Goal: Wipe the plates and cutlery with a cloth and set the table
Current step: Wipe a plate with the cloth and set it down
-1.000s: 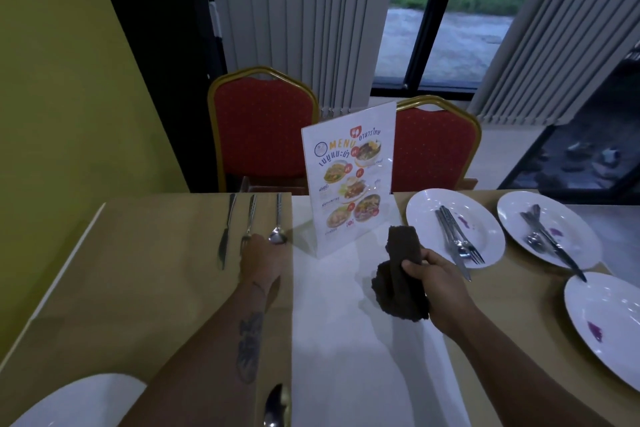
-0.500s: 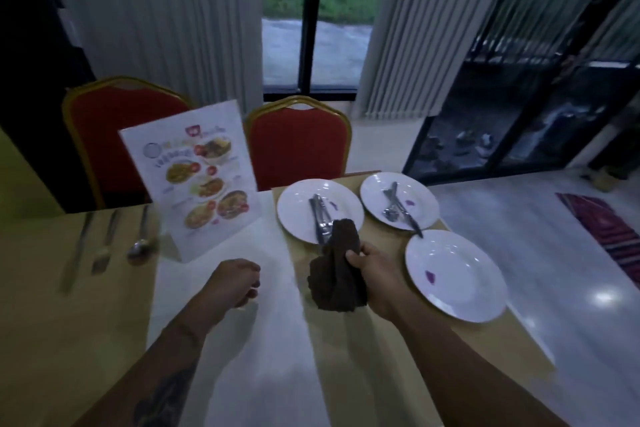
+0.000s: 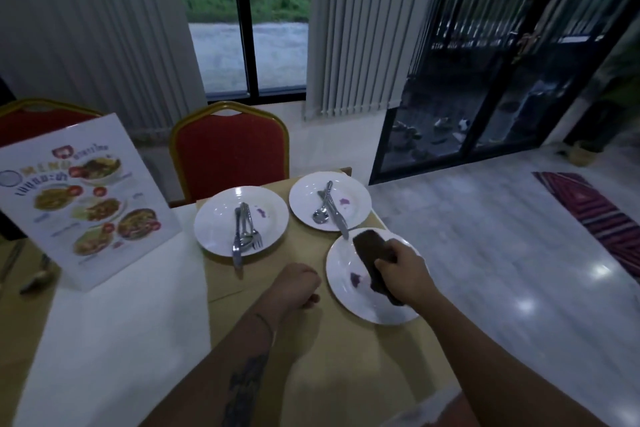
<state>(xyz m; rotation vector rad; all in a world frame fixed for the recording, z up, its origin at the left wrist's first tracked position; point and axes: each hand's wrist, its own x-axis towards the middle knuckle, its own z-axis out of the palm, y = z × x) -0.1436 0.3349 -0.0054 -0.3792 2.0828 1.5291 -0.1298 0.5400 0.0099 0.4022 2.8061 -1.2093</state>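
Observation:
My right hand (image 3: 405,272) grips a dark brown cloth (image 3: 372,250) over the nearest white plate (image 3: 346,291), which carries a purple stain (image 3: 355,278). My left hand (image 3: 298,284) is curled into a loose fist just left of that plate and holds nothing. A second white plate (image 3: 214,218) further back holds a knife and forks (image 3: 244,229) and a small purple mark. The third plate (image 3: 353,199) holds a spoon and knife (image 3: 327,206) with a purple spot.
A standing menu card (image 3: 86,201) occupies the left of the table on the white runner (image 3: 114,322). More cutlery (image 3: 34,279) lies at the far left. Two red chairs (image 3: 230,152) stand behind the table. The table's right edge drops to a tiled floor.
The view swung right, away from the laid cutlery. My right hand carried the cloth rightward onto the nearest plate, and my left hand followed toward that plate.

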